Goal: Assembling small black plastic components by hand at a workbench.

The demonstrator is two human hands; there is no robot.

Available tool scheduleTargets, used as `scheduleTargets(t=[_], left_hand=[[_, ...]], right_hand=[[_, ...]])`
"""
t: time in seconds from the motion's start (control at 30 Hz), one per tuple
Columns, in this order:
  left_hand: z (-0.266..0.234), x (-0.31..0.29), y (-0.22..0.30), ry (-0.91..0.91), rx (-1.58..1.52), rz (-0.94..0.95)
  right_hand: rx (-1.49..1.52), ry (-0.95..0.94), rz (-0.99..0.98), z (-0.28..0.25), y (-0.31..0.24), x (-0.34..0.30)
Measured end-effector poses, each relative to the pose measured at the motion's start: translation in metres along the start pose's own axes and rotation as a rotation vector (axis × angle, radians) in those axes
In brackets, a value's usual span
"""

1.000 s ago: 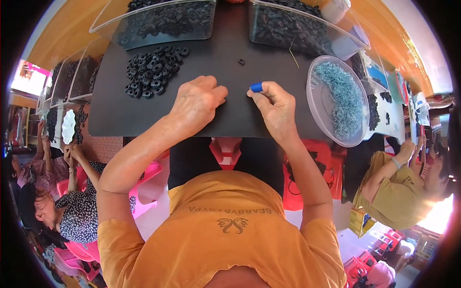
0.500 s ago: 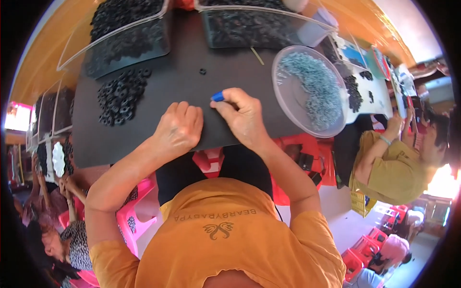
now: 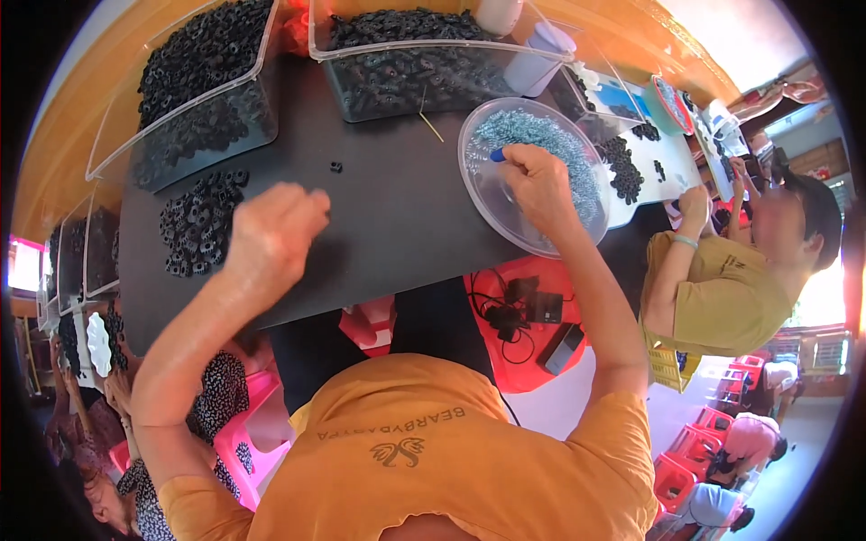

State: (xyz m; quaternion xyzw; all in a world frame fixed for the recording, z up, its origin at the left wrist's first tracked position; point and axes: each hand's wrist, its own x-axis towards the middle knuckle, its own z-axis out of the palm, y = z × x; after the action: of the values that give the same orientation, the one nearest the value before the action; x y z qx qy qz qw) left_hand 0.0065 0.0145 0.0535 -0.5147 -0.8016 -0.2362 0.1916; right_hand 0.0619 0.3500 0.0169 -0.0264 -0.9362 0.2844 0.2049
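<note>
My right hand (image 3: 538, 187) is over a round clear plate (image 3: 487, 200), which holds a heap of small shiny blue-grey pieces (image 3: 582, 176). A blue fingertip cover (image 3: 497, 155) is on its index finger. The fingers are bent closely together, and whatever lies between them is too small to make out. My left hand (image 3: 278, 233), slightly blurred, is curled closed above the dark table, just right of a pile of small black ring-like parts (image 3: 194, 225). Its palm and anything in it are hidden. One loose black part (image 3: 336, 167) lies beyond it.
Two clear bins (image 3: 203, 117) (image 3: 406, 77) full of black parts stand along the far side. A thin yellowish stick (image 3: 431, 127) and a pale cup (image 3: 539, 59) are near them. A red stool (image 3: 523, 334) with black devices is right of my legs. Co-workers sit on both sides.
My right hand has moved right, from beside the left hand to over the plate. My left hand has shifted left toward the black pile. The whole view has swung somewhat.
</note>
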Motion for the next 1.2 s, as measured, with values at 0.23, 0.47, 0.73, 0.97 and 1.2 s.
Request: scheduleTargets(t=[0.23,0.47,0.73,0.97,1.2], left_hand=[[-0.024,0.128,-0.054,0.314,0.295,0.090],[-0.054,0.102,-0.037,0.303,0.357,0.086],[-0.049,-0.009,-0.070,0.039,0.404,-0.199],[-0.013,-0.023,-0.089,-0.222,0.478,-0.189],[0.002,-0.018,-0.097,-0.291,0.644,-0.113]], right_hand=[[-0.200,-0.070,-0.244,0.017,-0.004,0.018],[-0.387,-0.127,-0.251,0.021,-0.004,0.026],[-0.341,-0.146,-0.223,0.011,-0.004,0.021],[-0.241,-0.089,-0.215,0.001,0.000,0.004],[0.122,-0.165,0.134,-0.018,-0.015,-0.004]])
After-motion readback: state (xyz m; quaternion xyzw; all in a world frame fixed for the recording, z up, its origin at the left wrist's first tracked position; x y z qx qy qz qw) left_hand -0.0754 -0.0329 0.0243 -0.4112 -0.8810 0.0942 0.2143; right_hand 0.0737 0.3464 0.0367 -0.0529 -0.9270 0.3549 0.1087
